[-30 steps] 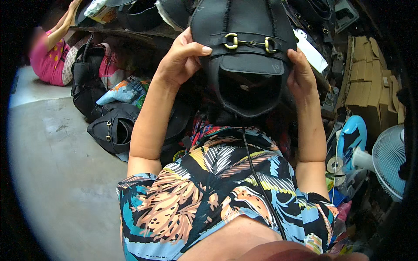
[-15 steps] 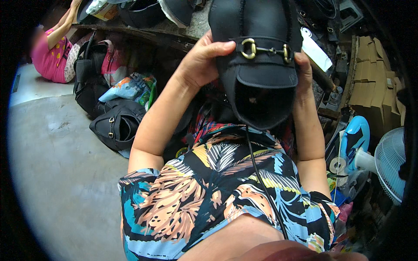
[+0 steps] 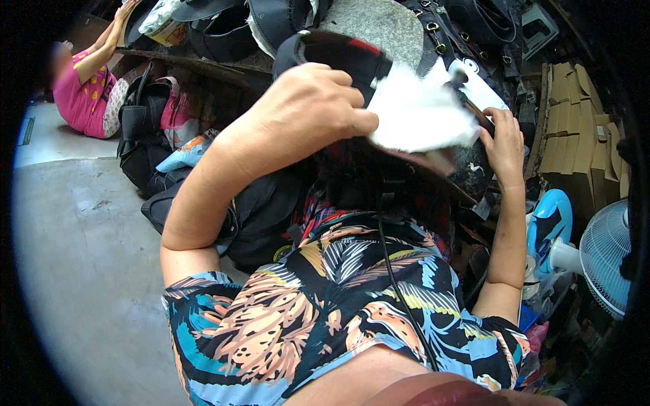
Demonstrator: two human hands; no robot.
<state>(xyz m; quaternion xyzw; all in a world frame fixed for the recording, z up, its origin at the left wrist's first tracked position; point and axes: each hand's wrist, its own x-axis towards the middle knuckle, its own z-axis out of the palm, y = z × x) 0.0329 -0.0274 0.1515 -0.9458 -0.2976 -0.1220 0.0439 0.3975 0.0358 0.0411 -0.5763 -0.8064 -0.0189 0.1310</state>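
In the head view, my left hand (image 3: 308,111) is closed in a grip, back of the hand up, on a black shoe upper (image 3: 335,51). The upper is tilted over the bench, and a thin red strip shows by its opening. From my left thumb a white, motion-blurred piece (image 3: 423,111) spreads to the right; I cannot tell if it is the upper's lining. My right hand (image 3: 504,145) is at the bench's right side with fingers bent and apart, near a dark rod and a white sheet (image 3: 477,81).
More black shoe uppers (image 3: 261,24) and a round stone slab (image 3: 379,27) are on the bench. Black straps with metal buckles (image 3: 433,37) lie beyond. Flattened cardboard (image 3: 575,122) and a fan (image 3: 606,257) stand right. At far left another person (image 3: 84,95) in pink works.
The black shoe upper, held in both hands with its metal buckle showing, has turned over. My left hand moved left and over it; my right hand let go and moved right. White material now shows.
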